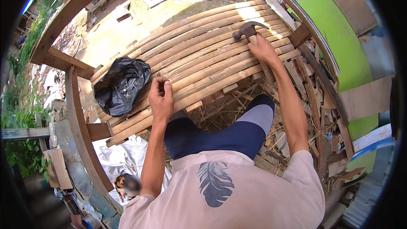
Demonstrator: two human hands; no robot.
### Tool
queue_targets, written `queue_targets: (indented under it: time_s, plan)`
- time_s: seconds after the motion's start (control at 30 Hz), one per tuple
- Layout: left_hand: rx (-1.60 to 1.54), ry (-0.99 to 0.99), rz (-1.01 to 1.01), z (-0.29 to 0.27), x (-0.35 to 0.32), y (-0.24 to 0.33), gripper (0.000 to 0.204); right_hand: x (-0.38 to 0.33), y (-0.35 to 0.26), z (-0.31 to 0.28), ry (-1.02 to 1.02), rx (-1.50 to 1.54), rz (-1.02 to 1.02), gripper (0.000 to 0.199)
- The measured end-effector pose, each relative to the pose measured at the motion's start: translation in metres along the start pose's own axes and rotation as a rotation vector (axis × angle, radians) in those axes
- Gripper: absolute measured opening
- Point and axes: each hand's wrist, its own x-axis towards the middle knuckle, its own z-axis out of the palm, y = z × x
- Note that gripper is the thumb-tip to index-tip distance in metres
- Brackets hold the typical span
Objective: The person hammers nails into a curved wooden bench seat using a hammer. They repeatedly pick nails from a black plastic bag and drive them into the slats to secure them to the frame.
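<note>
My right hand (263, 50) grips a claw hammer (250, 29) by its wooden handle, close under the dark metal head. The hammer is over the right part of a slatted bamboo bench top (199, 44). My left hand (161, 99) is closed near the bench's front left, thumb and fingers drawn together; whatever they may hold is too small to make out. Just left of it, a black plastic bag (103, 97) sits open on the slats. Loose metal nails (128, 85) lie inside the bag.
Wooden posts and rails (76, 123) frame the bench at left, with a metal-edged rail (313, 25) at right. Scrap wood (307, 85) is piled at right beside a green panel (339, 38). A white sheet (112, 154) lies at lower left, with a blurred patterned shape on it.
</note>
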Motion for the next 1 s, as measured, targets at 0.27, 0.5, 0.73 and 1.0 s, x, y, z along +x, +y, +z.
queue_targets:
  time_s: [0.27, 0.5, 0.73, 1.0]
  plan:
    - [-0.066, 0.086, -0.108, 0.008, 0.005, -0.011, 0.012, 0.017, -0.008, 0.008, -0.032, -0.003, -0.053, 0.049]
    - [0.006, 0.098, -0.058, 0.007, 0.004, -0.008, 0.014, 0.043, -0.018, -0.001, -0.065, 0.034, -0.102, 0.049]
    - [0.015, 0.102, -0.052, 0.009, 0.007, -0.009, 0.013, 0.079, -0.016, 0.022, -0.031, -0.036, -0.051, 0.040]
    - [-0.164, 0.099, -0.124, 0.002, 0.003, -0.010, 0.012, 0.079, -0.017, 0.028, 0.029, -0.047, -0.126, 0.049]
